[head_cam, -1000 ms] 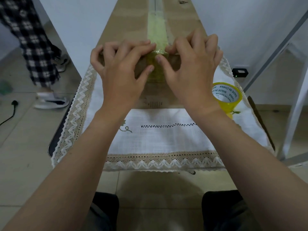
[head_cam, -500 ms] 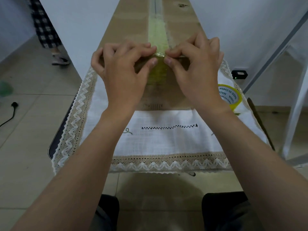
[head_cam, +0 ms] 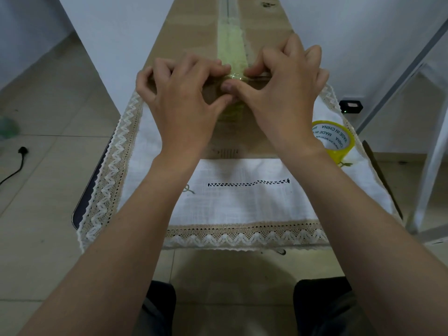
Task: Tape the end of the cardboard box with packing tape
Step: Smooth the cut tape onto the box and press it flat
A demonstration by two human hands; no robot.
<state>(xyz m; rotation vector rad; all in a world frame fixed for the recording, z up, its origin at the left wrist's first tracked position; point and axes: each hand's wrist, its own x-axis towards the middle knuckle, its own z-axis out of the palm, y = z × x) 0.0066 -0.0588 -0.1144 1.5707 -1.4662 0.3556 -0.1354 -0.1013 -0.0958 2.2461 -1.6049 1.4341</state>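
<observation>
Cardboard box [head_cam: 208,27] edge: our left hand [head_cam: 184,98] and right hand [head_cam: 283,93] pinch tape [head_cam: 231,47] down; uneven pressure risks wrinkles or lifting.

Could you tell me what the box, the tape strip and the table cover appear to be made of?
Box: matte brown cardboard, apparently. Tape strip: glossy, translucent yellowish plastic film. Table cover: white woven cloth with lace edging, likely cotton or linen.

Pale tiled floor [head_cam: 48,141], white walls [head_cam: 363,32], lace-edged tablecloth [head_cam: 242,209].
</observation>
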